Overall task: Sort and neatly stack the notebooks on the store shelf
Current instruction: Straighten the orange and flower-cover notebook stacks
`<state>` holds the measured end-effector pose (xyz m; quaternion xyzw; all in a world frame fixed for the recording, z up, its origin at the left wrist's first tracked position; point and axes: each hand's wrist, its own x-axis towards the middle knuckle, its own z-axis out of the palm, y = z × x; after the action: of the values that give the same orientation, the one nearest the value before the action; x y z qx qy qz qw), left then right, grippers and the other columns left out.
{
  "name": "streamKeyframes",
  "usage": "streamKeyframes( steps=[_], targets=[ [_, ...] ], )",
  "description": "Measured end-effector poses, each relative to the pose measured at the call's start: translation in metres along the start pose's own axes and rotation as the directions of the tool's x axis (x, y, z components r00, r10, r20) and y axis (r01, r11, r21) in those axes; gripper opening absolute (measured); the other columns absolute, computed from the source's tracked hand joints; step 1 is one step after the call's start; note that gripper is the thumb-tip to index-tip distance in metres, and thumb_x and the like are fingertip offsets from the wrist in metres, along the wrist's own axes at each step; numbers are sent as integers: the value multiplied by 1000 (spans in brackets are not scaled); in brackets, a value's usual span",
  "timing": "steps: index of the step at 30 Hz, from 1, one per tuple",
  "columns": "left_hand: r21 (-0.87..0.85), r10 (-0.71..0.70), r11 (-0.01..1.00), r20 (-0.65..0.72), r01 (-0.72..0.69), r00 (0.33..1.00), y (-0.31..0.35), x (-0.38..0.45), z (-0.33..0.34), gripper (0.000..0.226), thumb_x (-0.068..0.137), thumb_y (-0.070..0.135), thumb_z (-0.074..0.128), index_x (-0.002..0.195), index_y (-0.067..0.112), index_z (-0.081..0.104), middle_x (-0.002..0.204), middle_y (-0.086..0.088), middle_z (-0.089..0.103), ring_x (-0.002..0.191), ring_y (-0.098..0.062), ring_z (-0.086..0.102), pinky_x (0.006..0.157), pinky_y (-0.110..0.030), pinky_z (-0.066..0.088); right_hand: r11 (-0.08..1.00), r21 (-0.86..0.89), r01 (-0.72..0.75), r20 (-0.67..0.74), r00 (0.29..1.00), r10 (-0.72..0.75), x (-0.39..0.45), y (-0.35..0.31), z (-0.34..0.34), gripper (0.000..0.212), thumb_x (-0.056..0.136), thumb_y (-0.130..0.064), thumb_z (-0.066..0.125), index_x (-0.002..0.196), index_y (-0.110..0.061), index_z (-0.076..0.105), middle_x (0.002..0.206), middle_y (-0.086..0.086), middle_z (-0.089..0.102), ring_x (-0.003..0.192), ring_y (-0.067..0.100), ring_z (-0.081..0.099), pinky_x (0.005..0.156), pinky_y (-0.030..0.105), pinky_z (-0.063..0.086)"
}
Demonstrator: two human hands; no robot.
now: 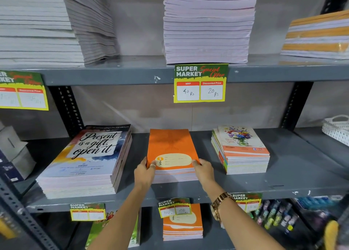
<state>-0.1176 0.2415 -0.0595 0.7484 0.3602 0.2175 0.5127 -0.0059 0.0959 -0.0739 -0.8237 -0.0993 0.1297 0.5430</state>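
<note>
A short stack of orange notebooks (171,146) lies in the middle of the grey middle shelf (283,176). My left hand (145,171) grips the stack's near left corner, thumb on the top cover. My right hand (203,171) holds the near right corner the same way. To the left is a taller stack with a "Present is a gift, open it" cover (88,155). A stack with a flower-bouquet cover (240,149) is on the right.
The upper shelf carries tall pale notebook piles (207,28), (47,25) and an orange-striped pile (319,36). Price tags (200,82) hang from shelf edges. A white basket (337,129) stands far right. Below, more orange notebooks (182,225) and pens (277,215) lie.
</note>
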Motion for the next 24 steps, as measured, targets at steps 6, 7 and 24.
streamKeyframes(
  steps=[6, 7, 24],
  targets=[
    [18, 26, 1000, 14, -26, 1000, -1, -2, 0, 39, 96, 26, 48, 129, 6, 48, 126, -16, 61, 115, -33, 57, 102, -45, 44, 1000, 2, 28, -31, 999, -28, -3, 1, 1, 29, 98, -26, 45, 101, -4, 65, 87, 4, 60, 78, 16, 53, 74, 28, 43],
    [21, 26, 999, 14, -27, 1000, -1, -2, 0, 39, 96, 26, 47, 129, 6, 48, 126, -16, 60, 115, -33, 57, 102, -45, 43, 1000, -6, 30, -32, 999, -30, -3, 1, 1, 30, 98, -26, 45, 102, -4, 64, 87, 4, 60, 78, 16, 53, 74, 28, 43],
    [559, 300, 794, -15, -241, 954, -1, -2, 11, 55, 100, 32, 30, 147, 11, 13, 159, -8, 11, 147, -25, 9, 120, -41, 4, 887, -437, 153, -175, 952, -250, -18, 0, -4, 48, 100, -37, 33, 141, -14, 38, 146, 8, 46, 131, 27, 48, 97, 37, 49]
  ],
)
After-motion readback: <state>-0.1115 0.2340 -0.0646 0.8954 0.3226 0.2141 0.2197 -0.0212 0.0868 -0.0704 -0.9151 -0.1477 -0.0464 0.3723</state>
